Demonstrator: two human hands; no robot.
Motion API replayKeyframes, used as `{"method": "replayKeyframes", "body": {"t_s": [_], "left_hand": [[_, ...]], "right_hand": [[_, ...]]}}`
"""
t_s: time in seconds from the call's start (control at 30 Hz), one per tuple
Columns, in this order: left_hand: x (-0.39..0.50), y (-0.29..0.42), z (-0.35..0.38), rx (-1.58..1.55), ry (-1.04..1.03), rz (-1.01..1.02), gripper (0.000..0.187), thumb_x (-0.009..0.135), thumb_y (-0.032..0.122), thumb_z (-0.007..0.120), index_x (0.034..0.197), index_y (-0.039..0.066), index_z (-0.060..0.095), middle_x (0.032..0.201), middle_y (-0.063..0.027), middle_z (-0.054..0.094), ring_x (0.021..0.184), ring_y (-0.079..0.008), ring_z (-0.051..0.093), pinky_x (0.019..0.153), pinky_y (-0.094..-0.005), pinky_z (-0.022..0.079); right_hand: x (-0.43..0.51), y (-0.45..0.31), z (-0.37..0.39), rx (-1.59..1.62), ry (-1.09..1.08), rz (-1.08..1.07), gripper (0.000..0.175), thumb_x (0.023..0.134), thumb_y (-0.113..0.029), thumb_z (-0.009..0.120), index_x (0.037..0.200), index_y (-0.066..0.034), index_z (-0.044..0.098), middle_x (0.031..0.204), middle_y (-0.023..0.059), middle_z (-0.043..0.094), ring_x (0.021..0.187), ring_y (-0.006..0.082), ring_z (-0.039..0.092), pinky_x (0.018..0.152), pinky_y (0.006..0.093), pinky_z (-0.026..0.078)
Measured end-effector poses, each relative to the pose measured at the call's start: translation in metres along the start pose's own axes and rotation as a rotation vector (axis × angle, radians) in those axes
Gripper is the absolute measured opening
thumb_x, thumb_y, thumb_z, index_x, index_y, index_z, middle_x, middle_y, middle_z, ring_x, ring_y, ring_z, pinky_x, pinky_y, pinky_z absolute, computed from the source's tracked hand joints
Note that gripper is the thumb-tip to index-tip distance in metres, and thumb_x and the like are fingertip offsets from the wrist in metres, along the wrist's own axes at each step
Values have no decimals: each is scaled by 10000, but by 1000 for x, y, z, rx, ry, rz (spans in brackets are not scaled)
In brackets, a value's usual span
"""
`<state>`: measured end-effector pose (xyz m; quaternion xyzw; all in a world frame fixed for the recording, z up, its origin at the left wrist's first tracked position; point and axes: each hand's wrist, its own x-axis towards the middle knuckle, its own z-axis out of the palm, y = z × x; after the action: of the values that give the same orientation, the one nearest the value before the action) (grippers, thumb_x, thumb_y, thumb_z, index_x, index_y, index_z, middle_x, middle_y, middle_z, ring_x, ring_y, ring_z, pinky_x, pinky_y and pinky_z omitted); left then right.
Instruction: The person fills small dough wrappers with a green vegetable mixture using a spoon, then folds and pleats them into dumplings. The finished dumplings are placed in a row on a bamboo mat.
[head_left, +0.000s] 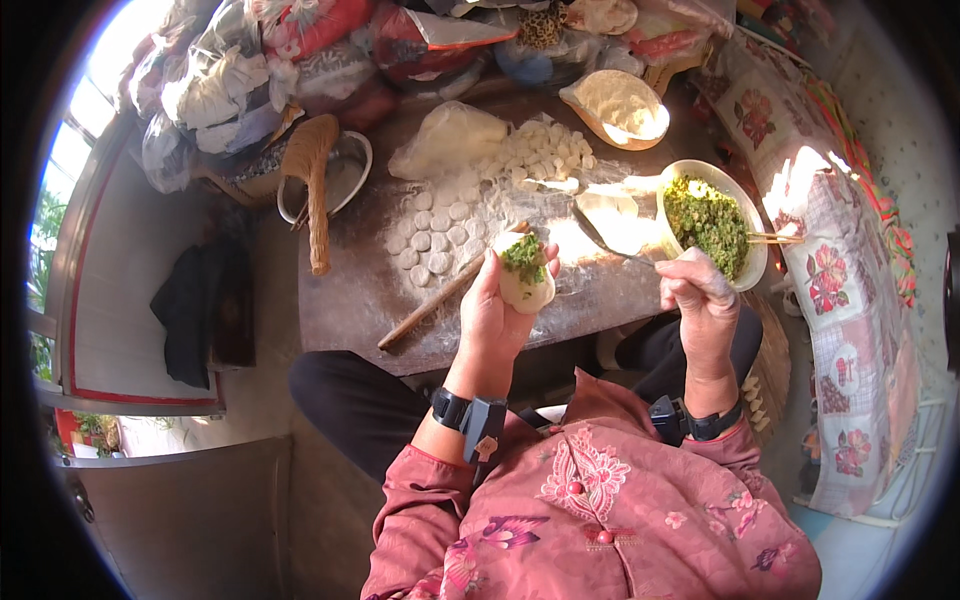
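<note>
My left hand (484, 319) holds a round dough wrapper (531, 298) cupped in the palm, with chopped green filling (523, 259) heaped on it. Pinched in my right hand (701, 296) is the thin handle of a metal spoon or spatula (592, 231), whose end points left over the table. Just beyond that hand stands a pale bowl (756, 259) of green filling, chopsticks (780, 238) leaning on its rim. Under my left hand a wooden rolling pin (424, 315) lies slanted near the table's front edge. Small flattened dough discs (439, 262) lie left of it on flour.
Dough pieces (544, 146) and bagged dough (450, 142) sit farther back. A flour bowl (589, 124) stands behind. At left are a metal basin (364, 176) and a straw hand brush (311, 172). Shaped dough (754, 409) rests on a round tray (776, 360) at right.
</note>
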<state>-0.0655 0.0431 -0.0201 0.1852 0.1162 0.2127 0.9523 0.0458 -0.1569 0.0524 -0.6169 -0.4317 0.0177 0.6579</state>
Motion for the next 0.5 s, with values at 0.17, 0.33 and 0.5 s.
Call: {"method": "replayKeyframes", "body": {"t_s": [0.17,0.33,0.5], "left_hand": [[-1,0,-3,-89,-32,-36,539,1072,393,386,1407,-27,428,1421,-216,502,1301,-388,512,1108,-516,414],[-2,-5,-3,-108,-38,-103,505,1059,408,428,1305,-25,512,1265,-230,601,1217,-369,578,1068,-504,455],[-3,-10,-2,-61,-1,-100,448,1051,364,457,1228,-33,565,1198,-225,641,1160,-349,613,1037,-500,480]], "right_hand": [[-2,3,11,-264,-13,-38,103,866,-66,746,942,-20,692,884,90,667,810,192,629,720,321,509],[-2,1,23,-486,-94,-210,176,878,12,677,1045,-25,638,912,135,624,812,315,635,718,380,511],[-7,-6,33,-613,-223,-358,240,830,1,696,1065,-24,650,918,132,620,790,328,624,695,408,510]]}}
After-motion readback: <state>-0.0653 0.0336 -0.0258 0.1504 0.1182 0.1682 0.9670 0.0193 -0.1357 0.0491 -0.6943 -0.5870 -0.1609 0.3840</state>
